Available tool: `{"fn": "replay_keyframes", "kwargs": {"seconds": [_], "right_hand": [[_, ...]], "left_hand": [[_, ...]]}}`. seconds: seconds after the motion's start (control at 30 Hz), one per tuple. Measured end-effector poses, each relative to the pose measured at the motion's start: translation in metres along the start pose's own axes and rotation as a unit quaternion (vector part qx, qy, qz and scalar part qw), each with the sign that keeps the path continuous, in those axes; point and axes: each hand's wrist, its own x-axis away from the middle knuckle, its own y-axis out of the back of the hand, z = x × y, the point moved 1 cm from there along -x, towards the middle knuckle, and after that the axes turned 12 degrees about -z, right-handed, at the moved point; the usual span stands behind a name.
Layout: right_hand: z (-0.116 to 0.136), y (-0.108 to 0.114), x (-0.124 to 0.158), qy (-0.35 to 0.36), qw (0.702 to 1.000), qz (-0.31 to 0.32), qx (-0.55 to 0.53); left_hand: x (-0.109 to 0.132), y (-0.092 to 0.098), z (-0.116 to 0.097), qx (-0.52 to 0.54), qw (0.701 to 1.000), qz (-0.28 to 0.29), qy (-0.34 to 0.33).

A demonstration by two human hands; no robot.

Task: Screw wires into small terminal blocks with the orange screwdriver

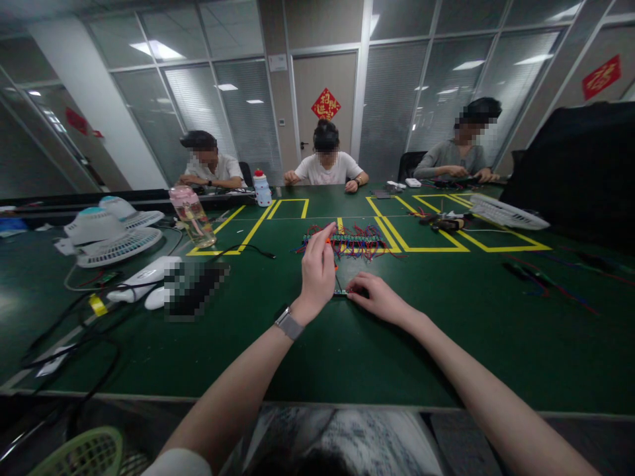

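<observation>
My left hand is closed around an upright screwdriver with an orange handle, mostly covered by the fingers. Its thin dark shaft points down at a small green circuit board on the table. Whether the tip touches the board is too small to tell. My right hand rests on the table and pinches the board's right end between thumb and fingers. Just beyond both hands lies a row of similar circuit boards with red and blue wires sticking out on both sides.
The green table carries yellow tape outlines. At left are white fans, a pink-capped bottle, black cables and a white power strip. Loose wired boards and a dark screen stand right. Three people sit opposite.
</observation>
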Motion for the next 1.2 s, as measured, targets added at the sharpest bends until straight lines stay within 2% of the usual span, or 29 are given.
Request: {"fn": "replay_keyframes", "kwargs": {"seconds": [0.27,0.47,0.73,0.9,1.2], "right_hand": [[-0.0027,0.0,0.0009,-0.003,1.0,0.0,0.0],[-0.0023,-0.0001,0.0007,0.0,1.0,-0.002,0.0],[-0.0012,0.0008,0.0008,-0.001,1.0,0.002,0.003],[-0.0008,0.001,0.0005,-0.001,1.0,0.0,0.001],[0.0001,0.0012,0.0004,-0.001,1.0,0.004,0.01]], "left_hand": [[-0.0017,0.0004,-0.004,-0.056,0.998,-0.02,-0.007],[0.0,0.0,-0.002,-0.011,1.0,0.011,0.004],[-0.0023,0.0014,-0.0042,-0.077,0.997,-0.014,-0.018],[-0.0017,0.0011,-0.0057,-0.051,0.998,0.023,-0.009],[-0.0018,-0.0005,-0.0028,-0.059,0.998,0.006,-0.023]]}}
